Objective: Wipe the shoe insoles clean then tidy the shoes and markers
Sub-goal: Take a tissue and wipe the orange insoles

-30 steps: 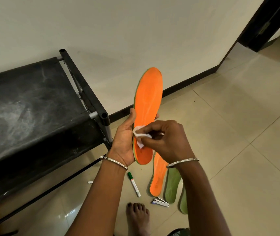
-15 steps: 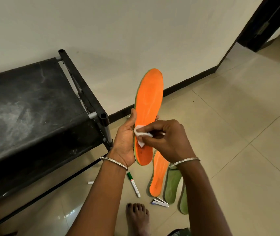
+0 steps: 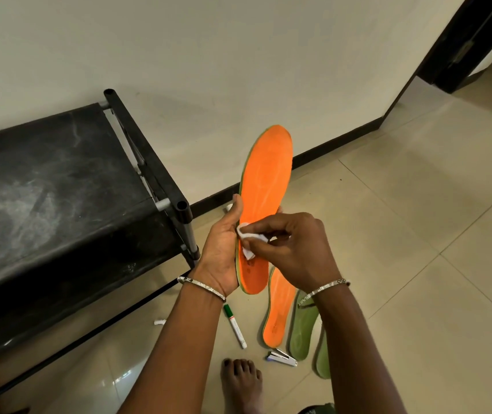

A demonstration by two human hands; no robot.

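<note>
My left hand (image 3: 222,252) grips the lower part of an orange insole (image 3: 265,174) and holds it upright, toe end up. Pinched in my right hand (image 3: 292,246) is a small white wipe (image 3: 247,245), pressed on the insole's heel half. A second orange insole (image 3: 279,312) lies on the floor below. Two green insoles (image 3: 303,333) lie to its right, partly hidden by my right forearm. A white marker with a green cap (image 3: 235,325) lies on the tiles near my left wrist.
A black shoe rack (image 3: 59,186) stands at the left against the cream wall. A small silver stapler-like thing (image 3: 282,358) lies by the insoles. A small white cap (image 3: 159,322) lies on the tiles under the rack's edge. My bare foot (image 3: 240,383) is below. A dark doorway (image 3: 474,40) is at top right.
The wipe and my right hand stay on the heel half with only slight shifts. The insole sits a little lower in the view than one second ago.
</note>
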